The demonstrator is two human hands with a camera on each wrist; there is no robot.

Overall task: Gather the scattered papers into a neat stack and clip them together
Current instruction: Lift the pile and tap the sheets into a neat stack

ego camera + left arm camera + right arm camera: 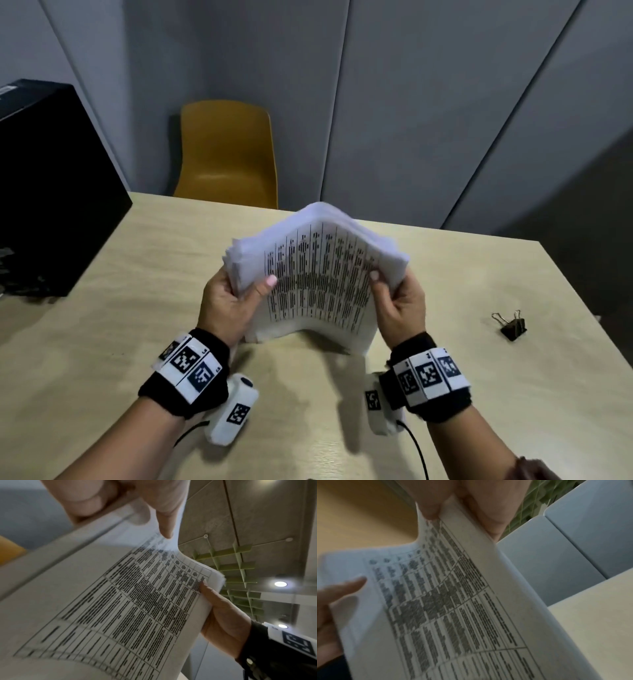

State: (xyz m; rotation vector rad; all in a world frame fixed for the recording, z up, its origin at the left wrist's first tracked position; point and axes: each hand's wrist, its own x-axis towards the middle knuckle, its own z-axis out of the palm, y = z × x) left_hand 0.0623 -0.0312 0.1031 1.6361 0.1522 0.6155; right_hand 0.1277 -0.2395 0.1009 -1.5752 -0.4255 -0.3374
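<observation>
Upright on its lower edge, the stack of papers (pixel 317 274) stands on the table (pixel 445 377), roughly at the middle of the tabletop, bowed so that its centre arches toward the camera. The left hand (pixel 233 301) grasps the stack's left side, thumb pressed on the printed front sheet and fingers curled behind. The right hand (pixel 399 301) grasps the stack's right side the same way, thumb on the front and fingers wrapped round the back. The top sheet carries a ruled table of dark printed text; the sheet edges at the upper left look slightly fanned, though motion blur makes this hard to judge. In both wrist views the printed sheet fills most of the picture, with a thumb lying on it.

To the right of the stack, well apart from it, a black binder clip (pixel 512 327) lies on the table with its wire handles raised. Behind the stack, past the table's far edge, stands a yellow chair (pixel 227 154). Left of the stack, a black box (pixel 51 188) sits at the table's left edge.
</observation>
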